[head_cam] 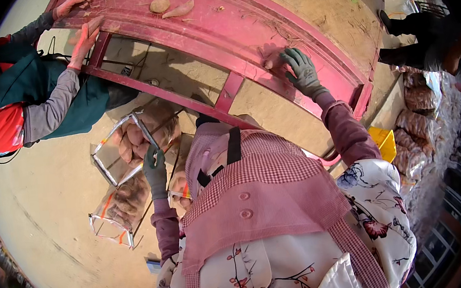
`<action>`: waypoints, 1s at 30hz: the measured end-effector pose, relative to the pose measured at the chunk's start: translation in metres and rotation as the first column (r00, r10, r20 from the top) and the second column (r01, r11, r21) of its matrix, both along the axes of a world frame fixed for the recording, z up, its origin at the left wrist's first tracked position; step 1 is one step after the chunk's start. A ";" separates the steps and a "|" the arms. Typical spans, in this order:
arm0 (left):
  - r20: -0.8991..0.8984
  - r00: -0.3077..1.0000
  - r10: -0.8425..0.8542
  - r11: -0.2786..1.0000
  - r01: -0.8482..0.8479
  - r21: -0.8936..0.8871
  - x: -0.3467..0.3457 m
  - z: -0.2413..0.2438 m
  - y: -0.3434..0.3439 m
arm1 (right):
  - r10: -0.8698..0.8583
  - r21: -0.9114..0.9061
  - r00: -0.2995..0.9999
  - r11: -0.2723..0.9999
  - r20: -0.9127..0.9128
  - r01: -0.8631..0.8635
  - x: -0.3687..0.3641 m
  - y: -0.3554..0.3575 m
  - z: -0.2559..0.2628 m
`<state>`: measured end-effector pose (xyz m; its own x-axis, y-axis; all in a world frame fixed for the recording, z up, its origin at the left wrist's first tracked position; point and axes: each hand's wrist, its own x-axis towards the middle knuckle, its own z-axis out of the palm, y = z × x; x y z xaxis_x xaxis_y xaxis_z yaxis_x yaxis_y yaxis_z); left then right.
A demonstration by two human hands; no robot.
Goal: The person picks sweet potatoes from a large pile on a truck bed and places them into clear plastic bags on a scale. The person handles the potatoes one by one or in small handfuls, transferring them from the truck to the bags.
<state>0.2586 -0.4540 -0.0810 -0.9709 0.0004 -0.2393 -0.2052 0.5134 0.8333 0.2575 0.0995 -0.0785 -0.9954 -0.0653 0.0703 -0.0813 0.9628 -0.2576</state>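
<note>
My right hand [302, 69], in a grey-green work glove, is over the red metal sorting table with its fingers apart. Just left of its fingertips lies a small sweet potato [269, 63] among root bits. My left hand [155, 164], gloved alike, hangs low beside the corner of a rectangular frame [109, 173] that keeps a clear bag's mouth wide. Its fingers are curled; whether they touch the frame cannot be told. Sweet potatoes [132, 142] fill that bag. Farther up the table [218, 23] lie a round tuber [159, 5] and a long sweet potato [179, 9].
A co-worker [36, 101] in red gloves stands at the table's left, one hand at a sweet potato [93, 25]. Another framed bag [125, 205] is on the ground. Right are a yellow crate [383, 143], filled bags [414, 124] and a dark-clothed person [426, 39].
</note>
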 end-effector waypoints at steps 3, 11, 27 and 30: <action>0.095 0.995 0.014 0.999 -0.010 -0.047 -0.010 0.024 0.014 | 0.102 0.044 0.991 0.993 0.088 -0.106 -0.028 0.021 -0.027; 0.050 0.996 -0.079 0.979 0.068 0.192 -0.034 0.034 0.089 | 0.008 -0.938 0.946 -0.123 0.325 0.323 -0.040 0.011 -0.018; 0.272 0.745 -0.609 0.583 0.188 0.790 -0.036 0.095 0.299 | -0.140 -0.554 0.990 -0.823 -0.026 -0.131 0.005 -0.061 0.053; 0.447 0.654 -0.610 0.594 0.005 0.804 -0.031 0.093 0.294 | -0.139 -0.580 0.989 -0.803 -0.042 -0.137 0.002 -0.055 0.050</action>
<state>0.2276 -0.1601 0.0124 -0.4542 0.7181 -0.5273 -0.7619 -0.0062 0.6477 0.2594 0.0441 -0.0282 -0.9726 0.2312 0.0225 -0.2246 -0.9113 -0.3450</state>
